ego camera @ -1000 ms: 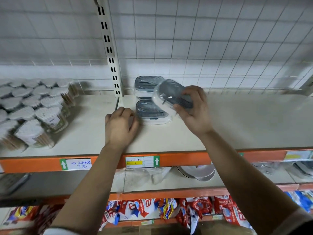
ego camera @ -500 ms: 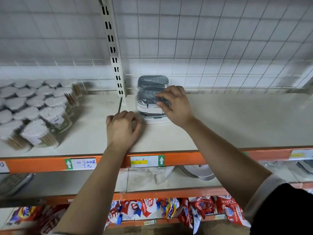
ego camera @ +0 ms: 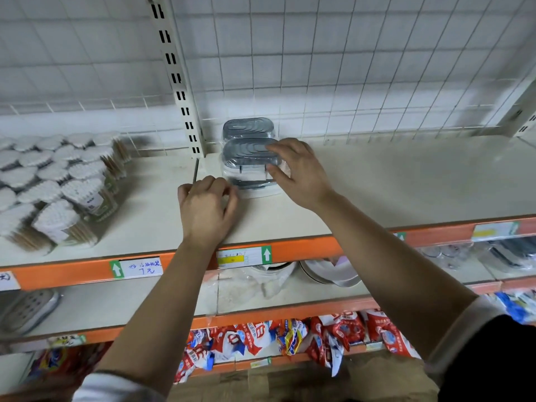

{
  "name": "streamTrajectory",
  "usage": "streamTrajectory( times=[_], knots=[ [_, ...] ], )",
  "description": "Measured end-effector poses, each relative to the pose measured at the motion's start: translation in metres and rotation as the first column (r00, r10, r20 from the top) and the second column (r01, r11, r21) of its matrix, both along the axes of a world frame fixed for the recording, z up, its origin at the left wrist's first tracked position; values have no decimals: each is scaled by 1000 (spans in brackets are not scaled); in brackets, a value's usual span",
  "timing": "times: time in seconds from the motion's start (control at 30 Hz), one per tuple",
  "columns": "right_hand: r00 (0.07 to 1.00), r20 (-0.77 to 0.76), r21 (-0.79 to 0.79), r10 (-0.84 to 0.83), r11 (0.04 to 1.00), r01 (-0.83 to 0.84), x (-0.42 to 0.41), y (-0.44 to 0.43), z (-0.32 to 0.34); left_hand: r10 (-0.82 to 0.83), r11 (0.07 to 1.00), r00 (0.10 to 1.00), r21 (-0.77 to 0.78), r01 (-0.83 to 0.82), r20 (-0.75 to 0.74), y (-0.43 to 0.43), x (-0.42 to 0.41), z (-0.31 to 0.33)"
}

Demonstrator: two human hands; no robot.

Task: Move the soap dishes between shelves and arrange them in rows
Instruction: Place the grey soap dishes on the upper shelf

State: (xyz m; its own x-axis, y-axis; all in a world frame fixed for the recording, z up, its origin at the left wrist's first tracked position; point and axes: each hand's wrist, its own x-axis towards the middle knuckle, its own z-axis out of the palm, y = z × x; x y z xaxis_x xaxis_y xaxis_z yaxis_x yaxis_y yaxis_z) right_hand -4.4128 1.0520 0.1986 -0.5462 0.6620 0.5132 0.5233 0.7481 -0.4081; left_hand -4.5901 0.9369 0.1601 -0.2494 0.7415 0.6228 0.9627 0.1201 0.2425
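Top soap dish (ego camera: 249,152): grey ribbed lid, rounded-oblong plastic body, pale base, clear film wrap. Stacked level on a matching lower soap dish (ego camera: 255,185). A 3rd, the rear soap dish (ego camera: 246,129), just behind, against the white wire-grid back panel (ego camera: 348,82). All 3 on the cream top shelf (ego camera: 406,184), just right of the slotted cream upright (ego camera: 177,82). Lids closed, contents hidden.

Right hand (ego camera: 301,175) at the top soap dish's right end, index fingertip on the lid, thumb against the side wall, pinching it. Left hand (ego camera: 207,207) knuckles-up on the shelf just beside the stack's front-left corner, fingers curled under, grasping nothing.

Well to the left, clear round tubs of white cotton swabs (ego camera: 58,195), packed full, tilted in rows. On the shelf below, white bowls (ego camera: 330,274).
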Motion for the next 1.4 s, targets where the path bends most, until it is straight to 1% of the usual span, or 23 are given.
streamTrajectory(
  times=[0.07,0.2,0.37,0.47,0.53,0.63,0.7,0.8,0.93,1.07,1.13,1.23,1.4],
  knots=[
    [997,-59,41,-42,998,44,19,-5,-1,-31,999,999,11,31,-7,-2,15,2],
    [979,-137,22,-150,988,154,69,-19,-10,-134,991,991,18,134,-31,4,65,7],
    [956,-142,8,-256,966,260,149,-29,-21,-286,955,956,61,290,-67,22,142,12],
    [919,-167,-1,-356,932,361,214,-34,-27,-365,927,927,61,371,-91,34,207,12],
    [905,-175,17,-388,918,397,249,-38,-29,-391,917,917,48,395,-81,39,241,8],
    [885,-150,34,-440,892,450,327,-49,-35,-466,884,883,7,467,-63,41,318,1],
    [865,-119,14,-487,871,492,383,-56,-40,-504,864,861,-28,503,-71,39,372,-3],
    [842,-63,-6,-536,844,536,460,-64,-47,-553,833,830,-29,553,-71,39,446,-7],
    [807,-52,-47,-588,808,587,542,-79,-67,-594,803,805,-69,592,-5,39,527,-23],
    [782,-9,-97,-623,779,620,600,-87,-95,-634,765,772,-117,634,44,44,583,-46],
    [766,-17,-132,-643,760,636,623,-79,-104,-646,752,761,-122,648,60,54,605,-56],
    [744,-22,-194,-668,733,652,652,-57,-120,-656,734,750,-158,660,86,75,638,-73],
    [745,64,-213,-664,721,660,699,-5,-142,-660,714,738,-185,675,141,123,691,-101]
  ],
)
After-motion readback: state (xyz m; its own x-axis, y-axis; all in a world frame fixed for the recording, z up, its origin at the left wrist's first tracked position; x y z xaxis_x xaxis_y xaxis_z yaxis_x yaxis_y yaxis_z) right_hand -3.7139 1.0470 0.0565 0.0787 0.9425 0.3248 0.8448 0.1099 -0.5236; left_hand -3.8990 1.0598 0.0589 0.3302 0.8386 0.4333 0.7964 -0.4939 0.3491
